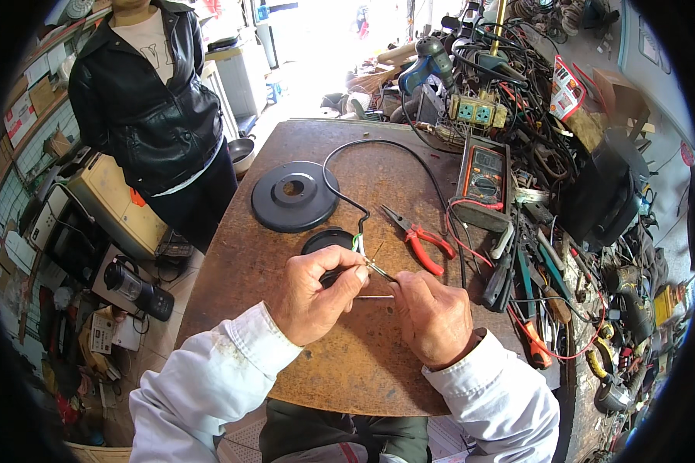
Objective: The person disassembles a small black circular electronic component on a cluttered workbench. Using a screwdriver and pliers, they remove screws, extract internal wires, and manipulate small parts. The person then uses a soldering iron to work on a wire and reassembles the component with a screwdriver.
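My left hand (316,293) is closed in a pinch on the stripped wires (361,245) of a black cable (432,171); white and green insulation shows there. My right hand (434,318) pinches a thin wire (381,272) that meets the left fingertips. Whether the two ends are twisted together is too small to tell. Partly behind my left hand lies a small black round cover (328,241). Beyond it rests a larger dark disc (286,202) with a hole in its middle. Red-handled long-nose pliers (421,239) lie just past my right hand, jaws slightly apart.
A multimeter (486,174) with red leads stands at the wooden table's (340,378) right side. Beside it are a yellowish socket box (475,112), a screwdriver (537,343) and heaped tools and cables. A person in a black jacket (150,100) stands at the far left.
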A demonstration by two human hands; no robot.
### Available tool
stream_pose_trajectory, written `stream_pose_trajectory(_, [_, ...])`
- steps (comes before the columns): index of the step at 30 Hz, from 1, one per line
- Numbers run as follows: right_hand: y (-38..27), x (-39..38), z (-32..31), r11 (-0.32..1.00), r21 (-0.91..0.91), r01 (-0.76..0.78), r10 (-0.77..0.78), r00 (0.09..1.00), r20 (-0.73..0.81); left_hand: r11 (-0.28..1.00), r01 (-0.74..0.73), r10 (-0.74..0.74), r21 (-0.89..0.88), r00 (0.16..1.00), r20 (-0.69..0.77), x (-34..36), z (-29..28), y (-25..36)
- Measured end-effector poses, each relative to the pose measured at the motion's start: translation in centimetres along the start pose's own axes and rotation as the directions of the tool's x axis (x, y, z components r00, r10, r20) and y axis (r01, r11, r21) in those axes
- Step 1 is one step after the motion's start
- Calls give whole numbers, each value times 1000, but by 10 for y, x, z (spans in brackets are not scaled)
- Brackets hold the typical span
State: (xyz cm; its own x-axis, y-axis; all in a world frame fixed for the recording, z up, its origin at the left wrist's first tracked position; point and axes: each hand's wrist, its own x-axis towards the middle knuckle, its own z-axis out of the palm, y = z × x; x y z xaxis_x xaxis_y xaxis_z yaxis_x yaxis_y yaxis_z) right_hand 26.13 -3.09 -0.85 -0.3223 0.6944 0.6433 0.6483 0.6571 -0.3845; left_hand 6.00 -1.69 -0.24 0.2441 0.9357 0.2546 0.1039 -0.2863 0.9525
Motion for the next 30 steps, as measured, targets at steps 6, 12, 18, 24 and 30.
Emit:
stream_pose_trajectory(6, [1, -1, 0, 999, 26, -19, 19, 1000, 3, 1000, -15, 15, 2, 1000, 2, 1, 1, 0])
stream_pose_trajectory(12, [2, 0, 1, 995, 98, -31, 29, 999, 15, 1000, -16, 16, 14, 1000, -6, 0, 0, 1])
stream_pose_trajectory(18, [-3, 4, -3, 962, 232, -141, 132, 990, 53, 999, -43, 42, -18, 998, -49, 2, 0, -5])
stream_pose_trajectory(24, [1, 4, -9, 807, 440, -394, 281, 911, 301, 999, -17, 14, -41, 997, -76, 4, -2, 0])
stream_pose_trajectory(30, [-1, 12, -21, 314, 613, -725, 346, 688, 637, 999, -18, 16, -39, 999, -48, 2, -4, 0])
